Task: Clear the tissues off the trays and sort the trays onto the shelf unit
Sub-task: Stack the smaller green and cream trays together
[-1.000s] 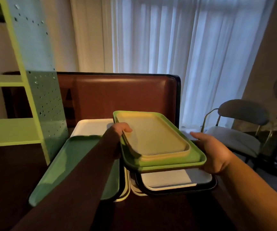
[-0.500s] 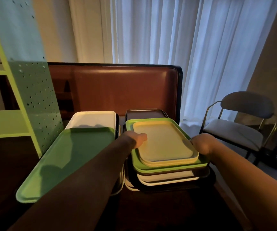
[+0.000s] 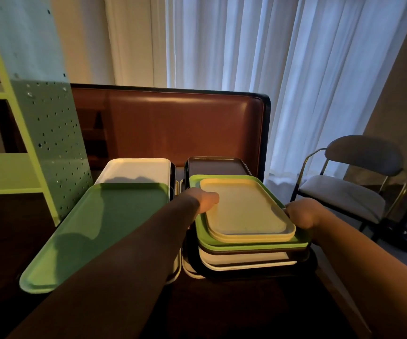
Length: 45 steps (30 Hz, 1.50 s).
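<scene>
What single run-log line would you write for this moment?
left hand: on yellow tray edge | right hand: gripping green tray side | trays: atop right stack | tissues: none seen | shelf: left

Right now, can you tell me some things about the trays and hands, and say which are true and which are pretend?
1. The cream tray lies on top of the light green tray. True.
2. Both hands hold the big green tray. False: the left hand and right hand grip the right-hand stack.
3. Tissues lie on the cream tray. False: it is bare.
4. A chair stands on the right. True.
</scene>
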Each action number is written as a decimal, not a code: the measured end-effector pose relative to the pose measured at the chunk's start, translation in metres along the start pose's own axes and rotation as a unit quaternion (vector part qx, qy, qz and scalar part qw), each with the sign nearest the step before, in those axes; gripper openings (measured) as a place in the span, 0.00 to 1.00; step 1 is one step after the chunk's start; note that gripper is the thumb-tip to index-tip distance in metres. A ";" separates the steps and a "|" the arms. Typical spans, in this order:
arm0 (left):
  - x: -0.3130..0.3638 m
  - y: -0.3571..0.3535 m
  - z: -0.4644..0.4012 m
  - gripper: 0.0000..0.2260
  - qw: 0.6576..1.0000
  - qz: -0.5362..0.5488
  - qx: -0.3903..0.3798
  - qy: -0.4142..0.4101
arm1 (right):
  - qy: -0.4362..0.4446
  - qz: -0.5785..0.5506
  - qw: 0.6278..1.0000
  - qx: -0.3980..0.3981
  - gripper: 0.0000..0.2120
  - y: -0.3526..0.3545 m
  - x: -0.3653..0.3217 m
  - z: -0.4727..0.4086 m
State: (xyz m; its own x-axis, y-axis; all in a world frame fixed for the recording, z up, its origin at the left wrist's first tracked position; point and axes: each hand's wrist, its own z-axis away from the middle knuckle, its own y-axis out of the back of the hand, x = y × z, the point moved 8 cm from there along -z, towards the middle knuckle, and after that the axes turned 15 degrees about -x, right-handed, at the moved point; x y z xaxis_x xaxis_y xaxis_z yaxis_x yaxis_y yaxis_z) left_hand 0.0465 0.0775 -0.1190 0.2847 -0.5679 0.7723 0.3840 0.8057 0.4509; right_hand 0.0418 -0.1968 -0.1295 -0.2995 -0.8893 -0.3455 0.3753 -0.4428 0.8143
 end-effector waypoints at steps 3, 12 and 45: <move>-0.001 0.004 -0.001 0.27 0.999 0.039 0.025 -0.018 | 0.015 -0.032 0.999 0.009 0.13 0.005 -0.006 0.014; -0.006 0.031 0.011 0.22 0.995 0.081 0.045 -0.039 | 0.071 -0.336 0.938 0.039 0.11 0.009 -0.006 0.038; 0.027 0.093 -0.009 0.04 0.930 0.342 -0.047 -0.127 | -0.083 0.003 0.979 0.184 0.15 0.017 -0.045 -0.080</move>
State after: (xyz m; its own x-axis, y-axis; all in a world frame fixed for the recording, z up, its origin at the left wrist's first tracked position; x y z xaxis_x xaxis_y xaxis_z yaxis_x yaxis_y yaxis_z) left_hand 0.0974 0.1355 -0.0602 0.2783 0.1392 0.9504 0.2680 0.9389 -0.2160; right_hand 0.1316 -0.1737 -0.1379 -0.4488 -0.8473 -0.2841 0.0445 -0.3387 0.9399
